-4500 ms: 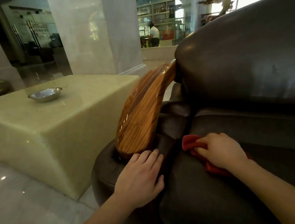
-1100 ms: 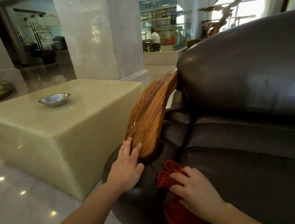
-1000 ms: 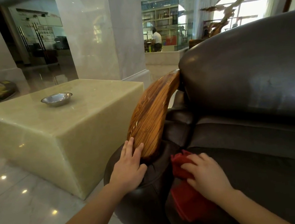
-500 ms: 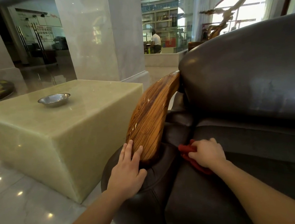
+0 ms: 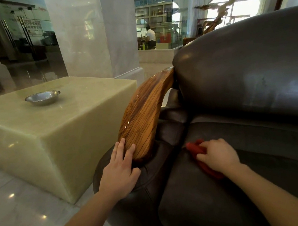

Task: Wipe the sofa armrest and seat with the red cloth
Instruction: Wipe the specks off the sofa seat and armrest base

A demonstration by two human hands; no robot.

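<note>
A dark brown leather sofa fills the right half of the view, with a curved polished wooden armrest (image 5: 143,119) rising from its rounded leather arm (image 5: 145,184). My left hand (image 5: 119,171) lies flat on that leather arm, fingers spread, fingertips touching the lower end of the wood. My right hand (image 5: 219,156) presses the bunched red cloth (image 5: 195,147) onto the seat cushion (image 5: 202,200), near the crease beside the arm. Most of the cloth is hidden under my palm.
A pale green stone block table (image 5: 56,128) stands left of the sofa with a small metal bowl (image 5: 42,97) on top. Glossy marble floor (image 5: 16,213) lies below. A marble pillar (image 5: 85,32) stands behind; a person is far back.
My right hand with the cloth has slid from the front of the arm up to the crease, then a little rightward onto the seat. My left hand has stayed on the leather arm.
</note>
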